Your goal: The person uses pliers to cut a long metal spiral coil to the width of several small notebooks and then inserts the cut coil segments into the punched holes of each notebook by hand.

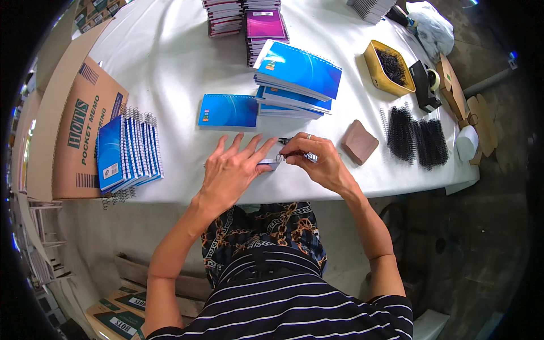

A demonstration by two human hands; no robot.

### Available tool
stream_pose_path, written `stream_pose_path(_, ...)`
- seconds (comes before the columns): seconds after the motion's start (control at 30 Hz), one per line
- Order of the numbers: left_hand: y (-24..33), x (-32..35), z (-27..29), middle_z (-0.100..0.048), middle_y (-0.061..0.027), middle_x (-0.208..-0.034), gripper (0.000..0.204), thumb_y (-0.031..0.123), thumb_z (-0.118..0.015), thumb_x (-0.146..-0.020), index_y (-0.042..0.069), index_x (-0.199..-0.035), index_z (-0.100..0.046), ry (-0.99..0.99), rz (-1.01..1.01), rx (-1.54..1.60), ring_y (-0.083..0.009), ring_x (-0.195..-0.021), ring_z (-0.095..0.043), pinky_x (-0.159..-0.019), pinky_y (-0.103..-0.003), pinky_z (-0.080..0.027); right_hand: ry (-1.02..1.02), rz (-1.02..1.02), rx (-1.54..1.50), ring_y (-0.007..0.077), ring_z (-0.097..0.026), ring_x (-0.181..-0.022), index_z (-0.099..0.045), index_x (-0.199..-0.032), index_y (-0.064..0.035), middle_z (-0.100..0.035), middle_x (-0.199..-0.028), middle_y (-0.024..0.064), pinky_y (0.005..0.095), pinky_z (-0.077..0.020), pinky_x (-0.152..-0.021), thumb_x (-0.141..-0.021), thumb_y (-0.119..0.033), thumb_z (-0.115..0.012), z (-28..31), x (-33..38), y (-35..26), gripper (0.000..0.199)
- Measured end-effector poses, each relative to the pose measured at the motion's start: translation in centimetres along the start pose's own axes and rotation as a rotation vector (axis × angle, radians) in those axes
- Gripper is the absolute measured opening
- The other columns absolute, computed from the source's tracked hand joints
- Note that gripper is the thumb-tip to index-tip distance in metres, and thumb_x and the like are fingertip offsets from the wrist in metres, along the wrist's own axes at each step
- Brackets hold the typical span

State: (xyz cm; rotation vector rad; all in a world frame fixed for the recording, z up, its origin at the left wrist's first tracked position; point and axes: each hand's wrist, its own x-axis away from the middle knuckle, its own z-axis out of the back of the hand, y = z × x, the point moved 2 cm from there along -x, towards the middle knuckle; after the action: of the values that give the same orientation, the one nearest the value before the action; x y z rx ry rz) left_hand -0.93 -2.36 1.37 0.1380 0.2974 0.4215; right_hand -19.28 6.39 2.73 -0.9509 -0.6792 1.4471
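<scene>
Close to the table's near edge, my left hand [234,170] lies with fingers spread over a small memo pad [271,165], hiding most of it. Its thumb rests at the pad's right end. My right hand [317,163] pinches a dark spiral binding wire [280,158] at that same end of the pad. Whether the wire runs through the holes, I cannot tell. A dark tool [284,140], partly covered by my right hand, lies just beyond the fingers. Farther off are a single blue memo pad [228,110] and a stack of unbound blue pads [300,71].
At left, a cardboard box [85,133] stands behind several spiral-bound blue notebooks [127,150]. To the right lie a brown block [360,142], bundles of black wire coils [416,136], a yellow tray [374,67] of coils and a tape dispenser [425,86]. Purple notebooks [265,25] are piled at the back.
</scene>
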Motion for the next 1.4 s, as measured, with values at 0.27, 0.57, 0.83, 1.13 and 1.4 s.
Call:
stream_pose_path(0.27,-0.1,-0.2,0.1,-0.061,-0.0053,-0.132,0.063,0.036,-0.064,-0.087,0.024,-0.146,-0.044,-0.009,-0.015,-0.043,-0.0332,-0.122,-0.057,-0.103,-0.053,-0.043,-0.002,0.004,0.002,0.0237,-0.064,-0.076,-0.068,-0.099,0.0011,-0.066,-0.087,0.0117,0.0354,-0.049,-0.065,-0.083,0.004,-0.068,-0.3,-0.6,0.6,0.016)
stream_pose_path(0.57,-0.5,-0.5,0.2,-0.061,-0.0053,-0.133,0.062,0.036,-0.063,-0.089,0.023,-0.146,-0.045,-0.063,-0.014,-0.061,-0.0327,-0.122,-0.056,-0.105,-0.055,-0.04,-0.169,-0.016,0.214,0.0272,-0.064,-0.078,-0.063,-0.102,0.0002,-0.064,-0.094,0.013,0.0373,-0.0514,-0.069,-0.09,-0.008,-0.065,0.2,0.0,-0.3,0.015)
stream_pose_path(0.83,-0.7,-0.9,0.4,-0.063,-0.0062,-0.129,0.058,0.033,-0.064,-0.089,0.025,-0.144,-0.047,-0.114,0.081,0.068,-0.0349,-0.114,-0.062,-0.096,-0.048,-0.05,-0.149,0.005,0.461,0.0333,-0.06,-0.09,-0.057,-0.102,-0.0019,-0.058,-0.096,0.0129,0.0451,-0.0501,-0.072,-0.088,-0.009,-0.064,0.2,-0.3,-0.5,0.018)
stream_pose_path(1.13,-0.6,-1.0,0.9,-0.064,-0.0059,-0.128,0.064,0.029,-0.069,-0.086,0.026,-0.145,-0.044,-0.138,0.108,0.121,-0.0326,-0.112,-0.064,-0.085,-0.042,-0.057,-0.091,0.101,0.565,0.0333,-0.059,-0.087,-0.054,-0.1,-0.0035,-0.055,-0.097,0.0124,0.0459,-0.0471,-0.076,-0.087,-0.011,-0.065,-0.3,-0.4,-1.1,0.019)
stream_pose_path(1.4,-0.3,-1.2,0.9,-0.066,-0.0038,-0.124,0.061,0.029,-0.068,-0.086,0.026,-0.143,-0.047,-0.159,0.013,0.124,-0.0291,-0.098,-0.069,-0.078,-0.042,-0.057,-0.125,0.078,0.576,0.0348,-0.063,-0.087,-0.056,-0.103,-0.0037,-0.063,-0.09,0.0144,0.0457,-0.0494,-0.072,-0.09,-0.014,-0.063,-1.3,0.3,-0.5,0.018)
